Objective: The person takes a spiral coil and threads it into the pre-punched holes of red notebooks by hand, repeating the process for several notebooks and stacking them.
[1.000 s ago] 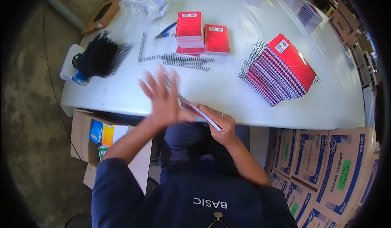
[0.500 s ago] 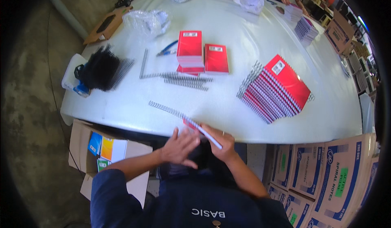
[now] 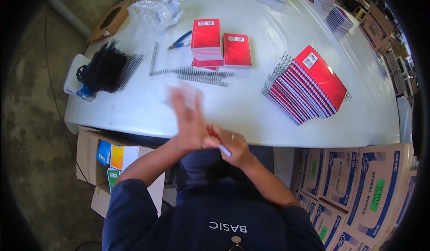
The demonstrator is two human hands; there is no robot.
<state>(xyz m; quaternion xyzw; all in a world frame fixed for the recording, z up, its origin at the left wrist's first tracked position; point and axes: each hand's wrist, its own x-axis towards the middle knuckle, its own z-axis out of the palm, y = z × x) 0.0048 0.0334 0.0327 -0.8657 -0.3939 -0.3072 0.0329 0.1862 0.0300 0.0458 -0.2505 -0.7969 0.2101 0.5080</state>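
Dark navy short-sleeved shirt [image 3: 197, 224]: nearest of all, the person facing the table from its near side.
Printed brown cartons [image 3: 380, 197]: stacked low on the person's right, with green labels.
Open cardboard box [image 3: 87, 161]: low on the left, with blue, orange, white and green notebooks inside.
Right hand [image 3: 236, 149]: clenched around the thin red-covered notebook [image 3: 225, 151], a ring on one finger.
The notebook's place: at the table's near edge, page edge toward the person, mostly hidden by the hands.
Left hand [image 3: 190, 125]: blurred, fingers spread, gripping nothing I can make out; it overlaps the notebook, and whether it touches I can't tell.
Silver wire coil [image 3: 168, 102]: one end peeks out past the left hand.
White-covered table [image 3: 251, 112]: spread wide under everything beyond.
Fanned red spiral-bound notebooks [image 3: 322, 78]: over on the right, overlapping, coils along their edges.
Bundle of black wire coils [image 3: 106, 68]: far left, against a white plastic container [image 3: 74, 78].
Loose grey wire coils [image 3: 201, 77]: mid-table, one standing off at an angle.
Red-covered notebook stacks [image 3: 207, 35]: side by side just behind those, the left one taller.
Blue-handled cutting tool [image 3: 180, 41]: just left of the taller stack.
Crumpled clear plastic bag [image 3: 154, 14]: farther back on the left.
Pale notebook stacks [image 3: 338, 21]: at the far right.
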